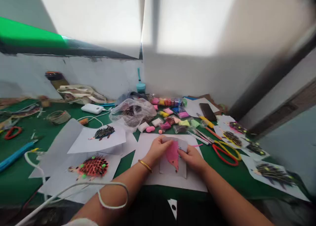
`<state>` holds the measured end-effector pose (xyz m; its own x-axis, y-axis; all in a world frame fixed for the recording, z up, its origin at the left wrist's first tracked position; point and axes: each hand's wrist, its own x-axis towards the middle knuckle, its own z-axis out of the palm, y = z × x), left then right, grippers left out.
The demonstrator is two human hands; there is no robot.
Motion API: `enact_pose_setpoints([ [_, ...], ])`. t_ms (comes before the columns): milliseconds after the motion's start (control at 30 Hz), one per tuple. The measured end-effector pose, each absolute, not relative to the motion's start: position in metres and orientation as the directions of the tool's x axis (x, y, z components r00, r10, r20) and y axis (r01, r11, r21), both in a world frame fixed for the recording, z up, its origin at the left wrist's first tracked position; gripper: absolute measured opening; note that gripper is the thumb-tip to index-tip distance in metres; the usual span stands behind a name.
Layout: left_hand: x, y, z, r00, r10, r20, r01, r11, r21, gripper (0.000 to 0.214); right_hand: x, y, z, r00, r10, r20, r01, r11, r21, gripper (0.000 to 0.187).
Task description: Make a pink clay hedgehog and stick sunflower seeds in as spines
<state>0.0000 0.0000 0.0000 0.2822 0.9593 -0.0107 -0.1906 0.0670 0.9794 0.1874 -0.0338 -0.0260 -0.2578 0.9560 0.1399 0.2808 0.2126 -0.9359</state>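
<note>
Both of my hands hold a small white paper card (182, 172) in front of me. On the card lies a flat pink clay animal shape (172, 155) with a pointed snout and a dark eye, its snout toward me. My left hand (158, 150) has a bracelet at the wrist; its thumb lies across the top of the pink shape and its other fingers are behind the card. My right hand (194, 157) pinches the card's right side, fingertips partly hidden. Beneath both hands is a large white sheet (143, 153).
Bagged coloured clay (184, 123) and a plastic bag (133, 115) lie behind the sheet. Scissors (225, 154) and a phone (207, 111) are to the right. Finished hedgehog pictures (92, 166) flank both sides. A white cable (74, 186) crosses near my left forearm.
</note>
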Motion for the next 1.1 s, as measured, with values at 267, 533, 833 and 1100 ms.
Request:
enact_pose_setpoints([
  [267,0.001,0.0,0.001,0.319,0.947,-0.044,-0.22,0.119,0.968,0.034,0.187,-0.037,-0.022,-0.288,0.949,0.131,0.343,0.23,-0.911,0.033],
  [533,0.001,-0.001,0.004,0.317,0.946,-0.064,-0.243,0.146,0.959,0.031,0.186,-0.038,-0.019,-0.279,0.954,0.112,0.353,0.21,-0.912,0.035],
  [833,0.0,0.001,0.002,0.352,0.934,-0.058,-0.23,0.146,0.962,0.035,0.185,-0.038,-0.016,-0.275,0.956,0.1,0.35,0.197,-0.916,0.034],
  [1100,0.001,0.001,-0.001,0.355,0.933,-0.06,-0.195,0.137,0.971,0.034,0.186,-0.037,-0.021,-0.31,0.943,0.122,0.37,0.238,-0.898,0.031],
])
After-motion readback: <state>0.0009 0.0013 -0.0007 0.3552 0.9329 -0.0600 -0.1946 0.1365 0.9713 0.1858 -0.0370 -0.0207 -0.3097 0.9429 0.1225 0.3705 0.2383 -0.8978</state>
